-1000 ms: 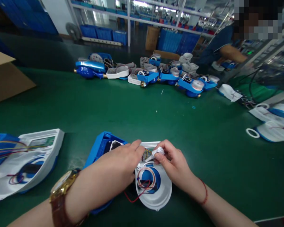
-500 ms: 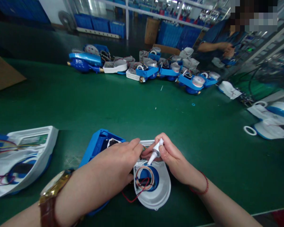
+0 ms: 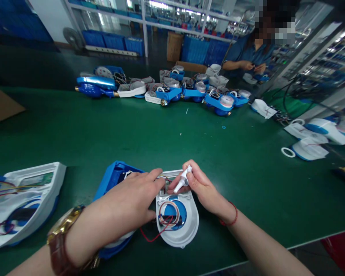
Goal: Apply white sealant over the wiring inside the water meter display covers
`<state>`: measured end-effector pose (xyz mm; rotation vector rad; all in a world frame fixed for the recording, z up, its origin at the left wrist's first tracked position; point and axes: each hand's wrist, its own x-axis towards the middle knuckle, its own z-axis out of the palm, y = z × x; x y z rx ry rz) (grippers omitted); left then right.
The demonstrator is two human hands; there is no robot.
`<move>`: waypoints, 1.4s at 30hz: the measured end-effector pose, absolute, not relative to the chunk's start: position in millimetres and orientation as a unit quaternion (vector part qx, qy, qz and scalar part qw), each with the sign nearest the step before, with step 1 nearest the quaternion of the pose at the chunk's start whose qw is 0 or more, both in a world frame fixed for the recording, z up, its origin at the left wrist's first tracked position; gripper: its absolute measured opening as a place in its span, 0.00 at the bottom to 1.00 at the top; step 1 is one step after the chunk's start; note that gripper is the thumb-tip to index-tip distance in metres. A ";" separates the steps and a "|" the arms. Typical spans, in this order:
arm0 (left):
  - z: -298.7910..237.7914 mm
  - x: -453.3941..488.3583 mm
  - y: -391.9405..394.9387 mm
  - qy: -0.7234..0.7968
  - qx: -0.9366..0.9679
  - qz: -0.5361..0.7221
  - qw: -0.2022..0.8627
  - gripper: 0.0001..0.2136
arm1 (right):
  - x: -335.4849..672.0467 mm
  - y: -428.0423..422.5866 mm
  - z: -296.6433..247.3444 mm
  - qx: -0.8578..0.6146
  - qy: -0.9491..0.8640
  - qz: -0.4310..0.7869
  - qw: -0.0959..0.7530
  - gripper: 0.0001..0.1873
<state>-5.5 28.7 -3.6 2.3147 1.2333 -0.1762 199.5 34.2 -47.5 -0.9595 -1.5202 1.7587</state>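
My right hand (image 3: 202, 186) is closed around a small white squeeze tube (image 3: 184, 179), its tapered nozzle pointing down and left. The nozzle tip is over the upper part of a white plastic cover (image 3: 189, 230). Inside the cover lie a copper wire coil (image 3: 176, 209), a blue round window and red and black leads. My left hand (image 3: 138, 195) grips the cover's left edge, fingers at its upper part and thumb lower down. Beneath my left forearm is a blue housing (image 3: 107, 182), partly hidden.
Another white cover (image 3: 54, 180) with coloured wires lies at the left. Several blue meters (image 3: 166, 94) line the far side of the green table (image 3: 117, 134). White rings (image 3: 288, 152) and covers lie at the right; a person (image 3: 247, 57) works beyond. A cardboard box (image 3: 4, 101) stands far left.
The nozzle has lifted slightly away from the coil, up the cover. The whole view has shifted, so the table's things appear further left. Both hands keep their holds.
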 end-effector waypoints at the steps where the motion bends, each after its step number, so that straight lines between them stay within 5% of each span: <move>1: -4.4 -6.1 28.8 0.453 0.852 -0.059 0.254 0.25 | 199.3 33.1 -47.4 -0.364 -0.575 0.664 0.310 0.18; 10: 0.8 -1.4 35.7 0.454 0.846 -0.084 0.265 0.23 | 194.5 35.2 -47.8 -0.394 -0.627 0.603 0.297 0.16; 20: -5.4 -6.1 34.1 0.446 0.839 -0.052 0.308 0.20 | 200.2 30.3 -54.9 -0.417 -0.693 0.450 0.377 0.05; 33: -15.0 -8.6 37.0 0.441 0.846 -0.027 0.299 0.24 | 186.6 33.8 -49.3 -0.365 -0.817 0.353 0.273 0.07; 42: 23.8 9.0 22.5 0.513 0.841 -0.035 0.169 0.07 | 177.0 43.1 -37.7 -0.354 -0.848 0.326 0.222 0.06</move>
